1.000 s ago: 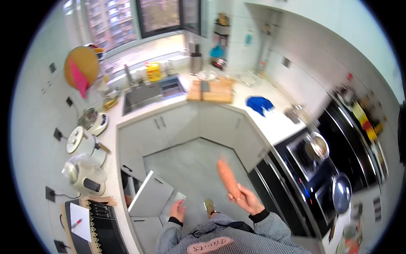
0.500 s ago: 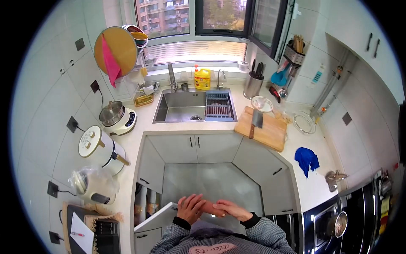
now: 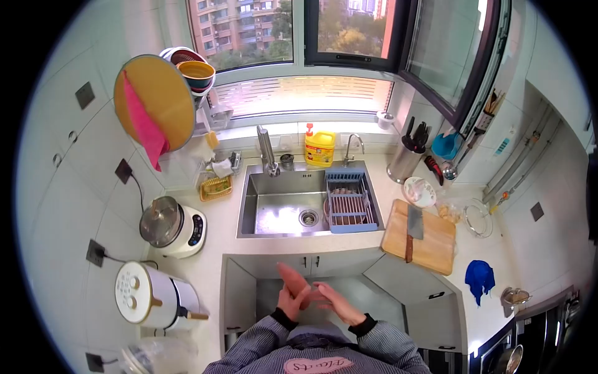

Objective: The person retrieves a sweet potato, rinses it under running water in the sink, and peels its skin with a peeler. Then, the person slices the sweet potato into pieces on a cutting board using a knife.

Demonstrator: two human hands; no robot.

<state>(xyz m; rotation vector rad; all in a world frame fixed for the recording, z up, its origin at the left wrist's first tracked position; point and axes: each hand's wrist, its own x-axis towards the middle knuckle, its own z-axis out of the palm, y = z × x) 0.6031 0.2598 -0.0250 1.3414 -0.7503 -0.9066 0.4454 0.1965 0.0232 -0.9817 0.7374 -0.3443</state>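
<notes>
My left hand [image 3: 293, 302] is wrapped around a thick, orange-pink elongated item [image 3: 289, 274] that looks like a carrot; its upper end points up toward the sink. Beside it, my right hand [image 3: 336, 303] has its fingers stretched out toward the item's lower part; whether they touch it is unclear. Both hands are above the floor, in front of the lower cabinets. Beyond them is the sink [image 3: 274, 206] with a blue-grey rack [image 3: 352, 202] in its right side.
A cleaver [image 3: 415, 223] lies on a wooden cutting board [image 3: 436, 246] right of the sink. Farther right are a plate [image 3: 419, 192] and a blue cloth [image 3: 479, 279]. Left are a glass-lidded pot [image 3: 162, 223] and a white cooker [image 3: 146, 296]. A window sash [image 3: 448, 56] hangs open.
The view has shifted closer to the sink. The item was lying across between both hands and now points upward in my left hand. My right hand has opened away from it.
</notes>
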